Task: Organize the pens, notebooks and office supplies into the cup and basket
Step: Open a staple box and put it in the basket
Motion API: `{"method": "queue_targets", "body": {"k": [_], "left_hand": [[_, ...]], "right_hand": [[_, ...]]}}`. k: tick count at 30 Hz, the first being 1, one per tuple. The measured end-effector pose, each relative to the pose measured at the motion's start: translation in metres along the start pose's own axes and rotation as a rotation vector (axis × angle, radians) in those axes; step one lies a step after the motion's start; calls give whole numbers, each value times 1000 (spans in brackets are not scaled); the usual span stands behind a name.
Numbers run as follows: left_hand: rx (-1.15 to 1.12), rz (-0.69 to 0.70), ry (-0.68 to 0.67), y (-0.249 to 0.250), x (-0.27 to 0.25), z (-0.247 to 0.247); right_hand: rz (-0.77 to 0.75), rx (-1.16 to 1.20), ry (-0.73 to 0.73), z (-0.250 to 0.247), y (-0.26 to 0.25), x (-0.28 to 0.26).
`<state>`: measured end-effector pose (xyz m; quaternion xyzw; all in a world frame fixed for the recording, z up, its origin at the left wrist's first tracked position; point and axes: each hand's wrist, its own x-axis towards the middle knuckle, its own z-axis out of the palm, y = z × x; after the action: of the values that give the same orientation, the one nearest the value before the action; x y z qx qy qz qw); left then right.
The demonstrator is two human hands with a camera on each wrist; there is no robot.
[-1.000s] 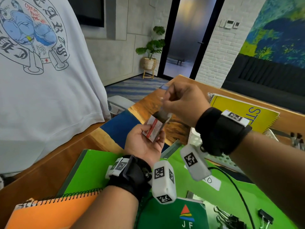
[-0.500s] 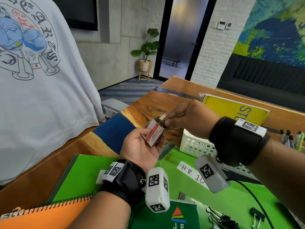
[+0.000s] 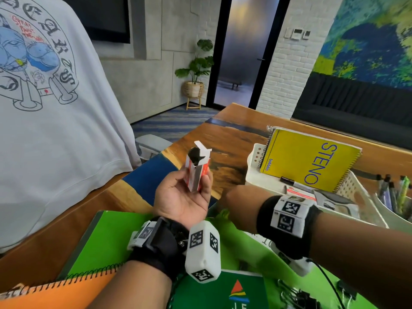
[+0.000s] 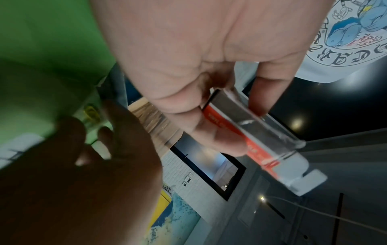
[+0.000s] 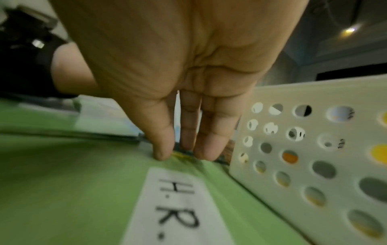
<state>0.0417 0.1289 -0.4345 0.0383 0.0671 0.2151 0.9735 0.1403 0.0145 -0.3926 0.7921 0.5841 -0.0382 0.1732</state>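
My left hand (image 3: 194,182) is raised palm up and grips a small red and white cardboard box (image 3: 197,172), upright with its top flap open. The left wrist view shows the box (image 4: 251,132) pinched between thumb and fingers. My right hand (image 3: 225,210) is down on the green folder (image 3: 107,237), beside the white perforated basket (image 3: 254,175). In the right wrist view its straight fingers (image 5: 161,149) touch a small yellow item (image 5: 178,155) lying on the folder (image 5: 62,182) next to the basket wall (image 5: 293,149). The cup (image 3: 383,210) at the far right holds several pens.
A yellow steno notebook (image 3: 312,161) leans in the basket over smaller items. An orange spiral notebook (image 3: 55,293) and a dark green book (image 3: 234,291) lie near me. Black binder clips (image 3: 296,295) sit on the folder. A person in a white T-shirt (image 3: 44,108) stands at the left.
My right hand left the mouth of the box and dropped to the green folder by the basket. The left hand kept the box and tipped it upright, flap open.
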Motion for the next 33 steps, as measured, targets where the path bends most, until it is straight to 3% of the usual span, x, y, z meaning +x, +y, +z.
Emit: {"method": "queue_targets", "body": {"k": [5, 10, 13, 17, 18, 20, 24, 33], "left_hand": [[-126, -115, 10, 0, 3, -2], [56, -157, 46, -5, 1, -1], [226, -140, 14, -7, 2, -4], [320, -242, -99, -16, 0, -8], [359, -257, -106, -19, -1, -7], [442, -265, -108, -23, -2, -6], [491, -272, -179, -25, -6, -5], [433, -230, -167, -20, -2, -6]], "right_hand": [[-10, 20, 1, 10, -1, 0], [56, 120, 54, 13, 5, -5], [102, 317, 333, -11, 17, -18], [149, 561, 873, -53, 34, -41], [126, 644, 924, -61, 35, -45], [79, 734, 868, -69, 32, -49], [48, 522, 534, -63, 29, -55], [143, 686, 545, -44, 37, -59]]}}
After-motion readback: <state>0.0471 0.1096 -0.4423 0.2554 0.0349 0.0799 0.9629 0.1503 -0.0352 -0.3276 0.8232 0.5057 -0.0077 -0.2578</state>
